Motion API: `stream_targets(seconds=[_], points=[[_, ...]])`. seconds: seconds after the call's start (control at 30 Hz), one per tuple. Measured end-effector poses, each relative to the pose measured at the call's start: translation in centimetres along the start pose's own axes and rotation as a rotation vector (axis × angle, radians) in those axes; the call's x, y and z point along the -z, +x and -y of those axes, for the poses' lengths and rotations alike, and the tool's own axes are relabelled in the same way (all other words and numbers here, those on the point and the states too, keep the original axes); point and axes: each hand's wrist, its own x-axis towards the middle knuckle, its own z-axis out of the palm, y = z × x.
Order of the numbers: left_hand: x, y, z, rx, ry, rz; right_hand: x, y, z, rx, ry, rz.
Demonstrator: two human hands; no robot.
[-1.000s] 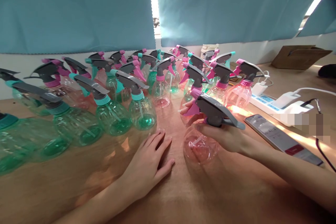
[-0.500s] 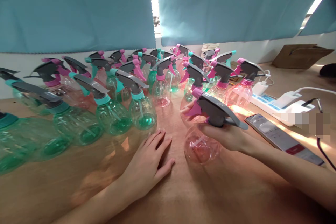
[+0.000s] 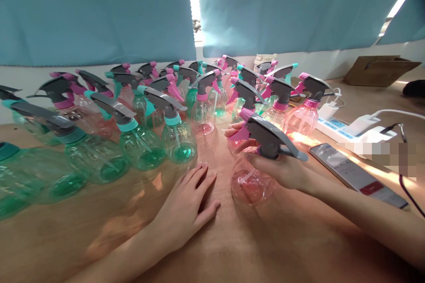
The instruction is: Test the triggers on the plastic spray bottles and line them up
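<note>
My right hand [image 3: 282,170] is wrapped round the neck of a pink spray bottle [image 3: 252,181] with a grey trigger head [image 3: 270,135], which stands on the wooden table [image 3: 232,247]. My left hand [image 3: 186,210] lies flat on the table just left of that bottle, fingers stretched out, holding nothing. Its fingertips reach close to a green spray bottle [image 3: 179,139] with a teal collar.
Several more green and pink spray bottles [image 3: 206,110] crowd the table from the far left to the middle back. A phone [image 3: 357,174] lies right of my right hand, with a white power strip [image 3: 348,130] and cables behind it. A cardboard box [image 3: 378,70] sits far right.
My right hand has shifted the pink bottle slightly left and away. The left hand has stayed flat in place.
</note>
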Motion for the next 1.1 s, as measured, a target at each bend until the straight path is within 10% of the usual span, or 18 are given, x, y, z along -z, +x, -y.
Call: stream_targets(seconds=[1.1], points=[[-0.07, -0.09, -0.03, 0.009, 0.012, 0.013, 0.02, 0.05, 0.09, -0.011, 0.000, -0.026]])
